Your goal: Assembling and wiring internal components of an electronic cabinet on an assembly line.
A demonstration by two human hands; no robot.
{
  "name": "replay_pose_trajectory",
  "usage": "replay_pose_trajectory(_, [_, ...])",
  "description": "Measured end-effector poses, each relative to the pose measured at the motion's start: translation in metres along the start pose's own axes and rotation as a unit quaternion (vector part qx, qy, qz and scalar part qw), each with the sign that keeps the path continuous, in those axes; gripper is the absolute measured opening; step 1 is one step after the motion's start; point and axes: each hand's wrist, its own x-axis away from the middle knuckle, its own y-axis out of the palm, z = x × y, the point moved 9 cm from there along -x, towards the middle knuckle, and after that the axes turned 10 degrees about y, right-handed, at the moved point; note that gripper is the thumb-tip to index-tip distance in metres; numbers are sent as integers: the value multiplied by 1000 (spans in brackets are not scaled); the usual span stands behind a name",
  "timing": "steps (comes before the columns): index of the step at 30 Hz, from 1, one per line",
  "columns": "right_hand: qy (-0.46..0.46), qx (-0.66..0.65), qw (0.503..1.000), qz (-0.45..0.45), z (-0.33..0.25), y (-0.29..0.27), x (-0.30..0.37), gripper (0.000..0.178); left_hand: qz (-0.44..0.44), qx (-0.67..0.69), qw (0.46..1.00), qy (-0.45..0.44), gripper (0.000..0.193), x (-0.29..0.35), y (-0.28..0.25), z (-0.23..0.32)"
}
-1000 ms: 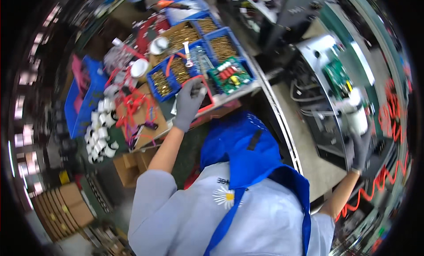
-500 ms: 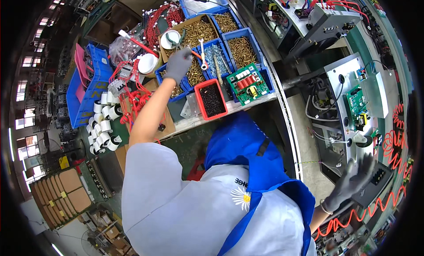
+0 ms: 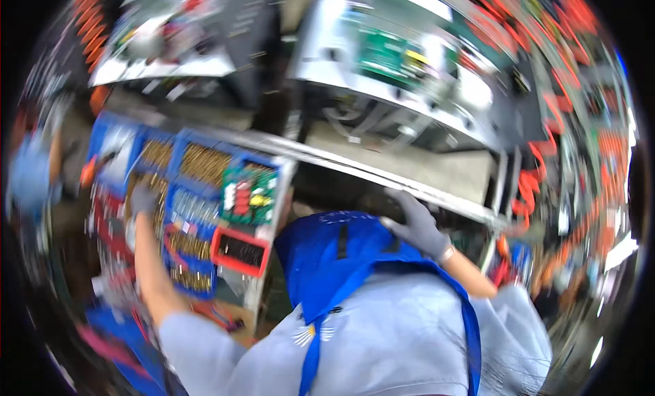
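My left hand (image 3: 143,201), in a grey glove, is over the far-left side of the bench beside a box of small brass fasteners (image 3: 157,184). Motion blur smears its fingers, so any object in them cannot be made out. Blue bins of brass fasteners (image 3: 205,165) and one of silvery hardware (image 3: 193,206) are to its right. A green circuit board (image 3: 249,196) with red and yellow components rests on the bins' near corner, beside a red tray (image 3: 215,246) of dark small parts. My right hand (image 3: 419,229), also gloved, hovers near the metal rail, fingers extended and thumb apart.
A long metal rail (image 3: 382,174) runs behind the bench. Beyond it stand an open chassis (image 3: 314,54) with a green board and a second chassis (image 3: 160,72). Red coiled hose (image 3: 529,184) hangs at right. Another person in blue (image 3: 31,171) is at far left.
My view has swung to the right, blurring the picture. My right hand has come in from the far right to near the rail and my apron. My left hand remains over the bins' area.
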Motion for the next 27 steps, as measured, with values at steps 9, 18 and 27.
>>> replay_pose_trajectory(9, [387, 15, 922, -21, 278, 39, 145, 61, -28, 65, 997, -34, 30, 7, -9, -8])
replay_pose_trajectory(18, [525, -226, 742, 350, 478, -77, 263, 68, 88, -7, 980, -180, 29, 51, -58, -55])
replay_pose_trajectory(27, [431, -201, 813, 336, 588, -115, 236, 74, 274, -46, 877, -392, 26, 168, -213, -53])
